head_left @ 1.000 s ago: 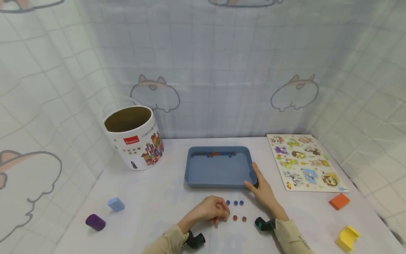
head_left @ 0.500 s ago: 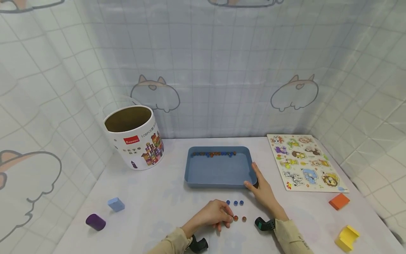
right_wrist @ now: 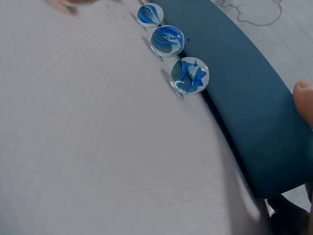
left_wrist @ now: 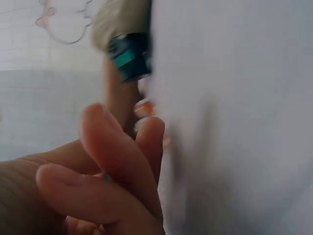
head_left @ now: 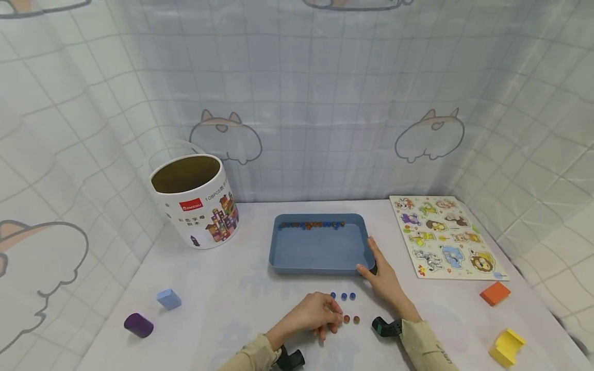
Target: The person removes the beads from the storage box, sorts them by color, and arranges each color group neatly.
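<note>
In the head view my left hand [head_left: 320, 313] is low over the table, fingers bent. Its thumb and index finger pinch a marble, mostly hidden behind the fingertips. Right beside those fingertips sits an orange marble [head_left: 346, 319], with another orange marble [head_left: 356, 320] to its right. My right hand [head_left: 384, 275] rests at the near right corner of a blue tray [head_left: 320, 271], thumb at the front rim, straight fingers along the right side. Blue marbles [head_left: 344, 296] lie in a short row before the tray; the right wrist view shows three blue-swirled glass marbles [right_wrist: 190, 75].
Several blue and orange marbles [head_left: 317, 225] line the tray's far side. A white bucket [head_left: 199, 216] stands back left, an animal puzzle board [head_left: 445, 237] back right. A light blue block [head_left: 169, 299] and purple cylinder [head_left: 138, 325] lie left; orange [head_left: 495, 293] and yellow [head_left: 507, 348] blocks lie right.
My left hand has moved slightly right, up to the nearer orange marble, which has shifted a little to the right. My right hand has stayed at the tray corner.
</note>
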The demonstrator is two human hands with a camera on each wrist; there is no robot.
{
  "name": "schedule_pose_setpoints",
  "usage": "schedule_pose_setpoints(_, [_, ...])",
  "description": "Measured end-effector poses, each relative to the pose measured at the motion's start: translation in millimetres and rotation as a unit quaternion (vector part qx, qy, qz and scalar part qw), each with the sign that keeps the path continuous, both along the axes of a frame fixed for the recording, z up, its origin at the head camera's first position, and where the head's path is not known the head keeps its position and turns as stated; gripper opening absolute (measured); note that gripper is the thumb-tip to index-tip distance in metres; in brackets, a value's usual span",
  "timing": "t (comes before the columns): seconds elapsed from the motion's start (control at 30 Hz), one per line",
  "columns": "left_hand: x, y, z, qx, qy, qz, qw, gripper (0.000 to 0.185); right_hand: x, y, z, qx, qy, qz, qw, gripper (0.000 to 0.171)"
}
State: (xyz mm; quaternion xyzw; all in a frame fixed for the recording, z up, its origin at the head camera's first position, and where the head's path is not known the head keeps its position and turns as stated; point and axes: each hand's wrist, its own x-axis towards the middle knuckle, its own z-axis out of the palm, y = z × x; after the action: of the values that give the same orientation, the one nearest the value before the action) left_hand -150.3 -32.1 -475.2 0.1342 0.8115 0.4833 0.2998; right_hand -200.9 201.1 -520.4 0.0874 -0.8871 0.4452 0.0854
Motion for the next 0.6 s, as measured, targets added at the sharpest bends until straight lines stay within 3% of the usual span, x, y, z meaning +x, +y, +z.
schedule_pose_setpoints(0.13, [-18.7, -5, 19.6, 0.025, 0.002, 0.011, 0.9996, 0.010, 0.8, -1, -0.6, -0.002, 0.016, 0.001, 1.000, 0.083])
schedule_pose_setpoints(0.3, [-69.2, -2, 40.2, 0.094, -0.018, 0.044, 0.9945, 0.028, 0.3, 2, -2.8, 0.001, 0.041, -0.006, 0.999, 0.080])
schedule_pose_setpoints(0.47, [-123.9, 17, 38.9, 0.116, -0.017, 0.113, 0.9866, 0.036, 0.6, 2, -3.4, -0.005, 0.021, -0.002, 1.000, 0.082])
schedule_pose_setpoints(0.6, [-154.2, 30, 28.7, 0.118, -0.005, 0.155, 0.9809, 0.034, 0.3, -1, -3.6, -0.006, 0.005, -0.002, 1.000, 0.082])
